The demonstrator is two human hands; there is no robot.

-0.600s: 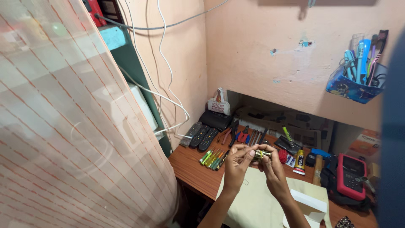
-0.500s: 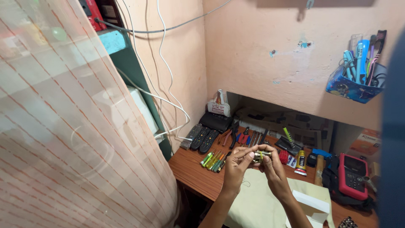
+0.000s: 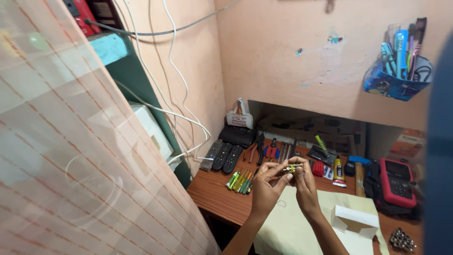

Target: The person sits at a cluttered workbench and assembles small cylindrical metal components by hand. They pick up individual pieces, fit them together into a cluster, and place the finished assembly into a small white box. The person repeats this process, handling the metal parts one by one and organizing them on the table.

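Here we pinch a small yellow-green part between the fingertips of both hands, raised above the wooden desk. Our left hand grips it from the left, our right hand from the right, both closed on it. Below lie green and yellow screwdrivers, three remote controls, a pale cloth and a white box. A red meter sits far right.

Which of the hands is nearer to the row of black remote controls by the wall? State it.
Left. The left hand is raised just right of the black remote controls; the right hand is beyond it, farther from them. Both pinch a small yellowish part.
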